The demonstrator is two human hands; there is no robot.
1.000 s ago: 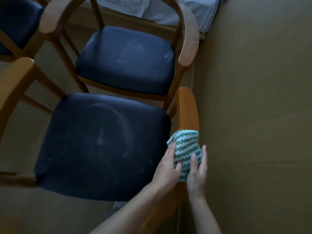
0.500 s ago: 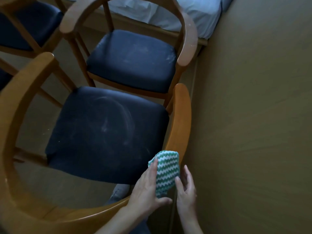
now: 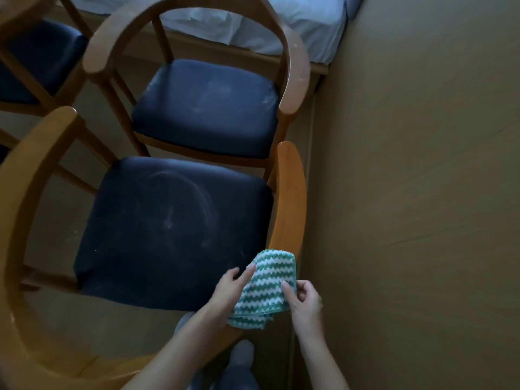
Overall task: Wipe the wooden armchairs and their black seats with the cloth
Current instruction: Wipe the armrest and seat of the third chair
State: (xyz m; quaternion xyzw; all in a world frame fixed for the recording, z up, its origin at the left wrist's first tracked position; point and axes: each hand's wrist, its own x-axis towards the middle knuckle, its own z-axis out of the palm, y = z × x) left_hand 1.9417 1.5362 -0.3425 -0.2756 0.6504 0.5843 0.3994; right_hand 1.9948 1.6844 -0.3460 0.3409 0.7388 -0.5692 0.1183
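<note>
- Brown surface (image 3: 408,192), 3 o'clock: wall or floor, cannot tell. Light is dim.
- Bed (image 3: 267,21), 12 o'clock, pale sheet, behind the chairs.
- Near chair (image 3: 17,220), centre to 8 o'clock. Its curved back wraps toward the camera.
- Far chair (image 3: 295,66), 12 o'clock, just beyond the near one. Its black cushion is smeared pale, so judged not yet wiped.
- Third chair (image 3: 36,57), 10 o'clock, cut off by the frame edge.
- Seat (image 3: 174,229) of the near chair: curved pale streaks and dust, judged still needing a pass.
- Armrest (image 3: 289,198), 3 o'clock of the seat.
- Cloth (image 3: 267,285), green-white zigzag, draped over the armrest's near end at 5 o'clock of the seat. Judged to be wrapped round the wood so one stroke cleans top and sides.
- Left hand (image 3: 228,288): fingers straight, lying flat on the cloth's left edge and pressing it down.
- Right hand (image 3: 306,302): fingers curled, pinching the cloth's right edge, likely to keep it taut.
</note>
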